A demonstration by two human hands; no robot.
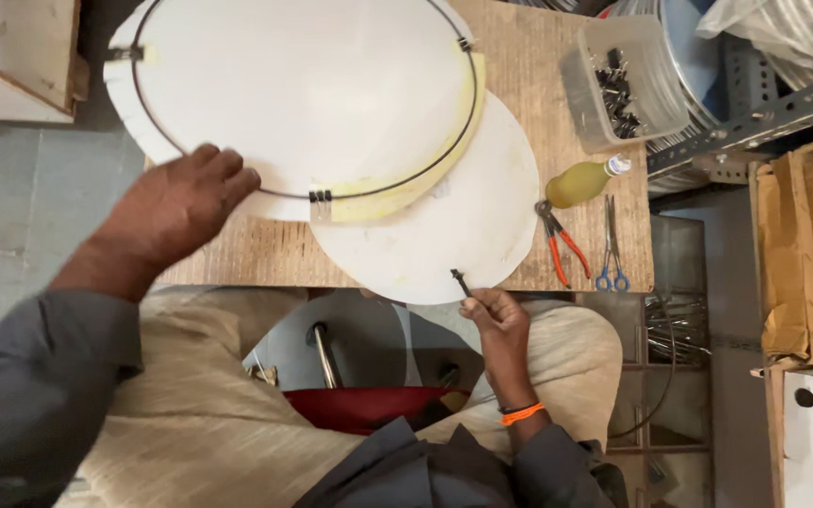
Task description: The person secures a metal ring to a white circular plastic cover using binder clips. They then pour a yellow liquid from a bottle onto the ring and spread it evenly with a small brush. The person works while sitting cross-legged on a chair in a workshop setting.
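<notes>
A large white disc [303,85] lies on the wooden table [265,254], with a thin dark wire ring [468,113] held to it by black binder clips [320,197]. A yellowish sheet edge [397,193] shows under it. My left hand [176,202] rests flat on the disc's near left rim. A second white disc [463,226] sticks out below and to the right. My right hand [491,310] pinches a small black clip [460,280] at that disc's near edge.
A clear plastic tub of black clips [618,85] stands at the table's far right. A yellow bottle [581,181], orange-handled pliers [559,240] and blue-handled scissors [612,249] lie beside it. Metal shelving [755,118] and cardboard [806,245] stand to the right. A red stool [359,404] is between my knees.
</notes>
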